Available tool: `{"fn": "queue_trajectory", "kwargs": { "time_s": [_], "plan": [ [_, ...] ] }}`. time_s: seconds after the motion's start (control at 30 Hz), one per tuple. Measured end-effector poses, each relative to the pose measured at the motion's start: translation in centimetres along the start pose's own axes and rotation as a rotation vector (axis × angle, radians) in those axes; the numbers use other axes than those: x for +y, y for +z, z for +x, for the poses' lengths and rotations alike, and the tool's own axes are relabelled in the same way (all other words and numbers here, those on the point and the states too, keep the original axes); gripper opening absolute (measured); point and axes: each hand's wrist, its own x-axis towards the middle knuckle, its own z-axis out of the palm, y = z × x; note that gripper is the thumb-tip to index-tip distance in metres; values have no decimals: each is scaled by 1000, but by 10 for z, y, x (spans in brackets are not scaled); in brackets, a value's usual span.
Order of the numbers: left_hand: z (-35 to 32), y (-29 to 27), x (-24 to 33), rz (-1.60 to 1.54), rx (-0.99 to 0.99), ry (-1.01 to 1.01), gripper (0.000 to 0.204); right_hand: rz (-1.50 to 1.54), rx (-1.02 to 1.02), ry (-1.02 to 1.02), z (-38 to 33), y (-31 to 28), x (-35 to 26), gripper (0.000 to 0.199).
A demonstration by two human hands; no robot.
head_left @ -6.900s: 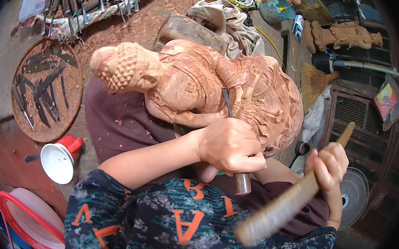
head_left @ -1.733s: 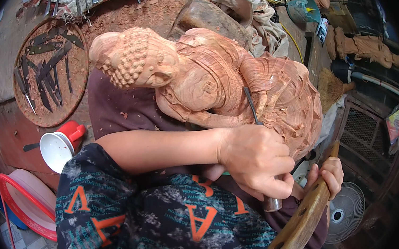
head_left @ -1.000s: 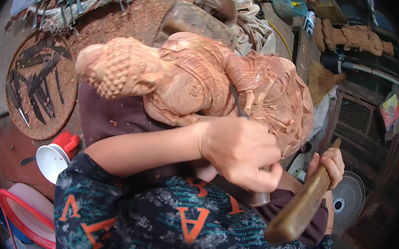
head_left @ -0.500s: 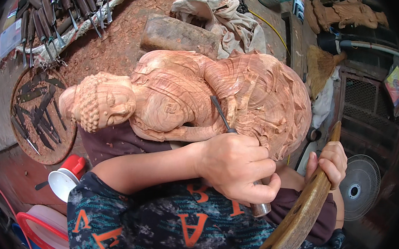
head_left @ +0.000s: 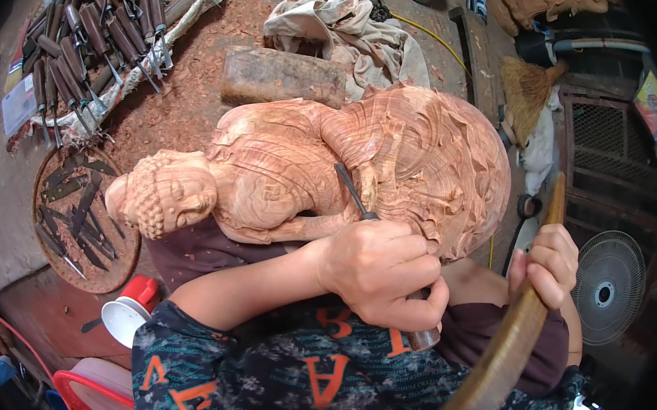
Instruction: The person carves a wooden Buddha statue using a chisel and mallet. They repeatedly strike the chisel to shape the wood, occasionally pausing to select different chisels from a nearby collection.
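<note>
Person [head_left: 281, 373] at clock's hub. R hand [head_left: 549, 268] at 3 grasps wooden mallet [head_left: 505, 346], slanting twd 5. L hand [head_left: 381, 274], centre, clenched round chisel [head_left: 424, 339], tip on carved wooden statue [head_left: 306, 177] at 12, head twd 9. Beyond I see round tray [head_left: 121, 258] w/ dark blades [head_left: 86, 204] at 10, wood block [head_left: 278, 76] at 12, chisel pile [head_left: 95, 38], 11.

- Statue [head_left: 279, 178]: matt reddish wood from where I'm standing; chest fairly smooth, robe cut v. rough w/ ridges.
- Chisel [head_left: 350, 187]: dark metal blade, brown hndl smooth w/ slight shine.
- Mallet [head_left: 494, 360]: wood, worn smooth, bit of sheen.
- Block [head_left: 278, 75]: wood, matt, scuffed.
- Rag [head_left: 381, 44]: matt cloth, crumpled.
- Tool pile [head_left: 124, 39]: brown wood hndls, semi-gloss; metal ends.
- Mug [head_left: 125, 320]: glossy; plastic or enamel, can't tell.
- Broom [head_left: 529, 103]: rough, dry straw.
</note>
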Motion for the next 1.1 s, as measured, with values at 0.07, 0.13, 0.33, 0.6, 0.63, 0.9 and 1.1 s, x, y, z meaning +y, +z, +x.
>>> {"fn": "queue_trajectory", "kwargs": {
  "time_s": [0.07, 0.13, 0.33, 0.6, 0.63, 0.9, 1.1],
  "plan": [
    [1, 1, -3, -23, -16, 33, 19, 5, 111, -28, -3, 0, -1, 32],
    [-4, 0, -5, -24, -50, 71, 34, -155, -131, 70, 9, -9, -8, 31],
    [-5, -2, -3, 2, -28, 81, 35, 31, 175, -57, -2, 3, 0, 30],
    [-7, -3, -6, 20, -61, 86, 33, -61, 114, -29, 0, 3, 0, 26],
    [-6, -2, -7, 9, -73, 93, 33, -184, -196, 35, 2, -12, -2, 23],
    [-3, -7, 6, 23, -68, 70, 15, 21, -22, 175, -3, 2, 4, 30],
    [10, -1, 15, 172, -170, 7, 15, 142, -194, 181, -11, 3, 11, 26]
  ]
}}
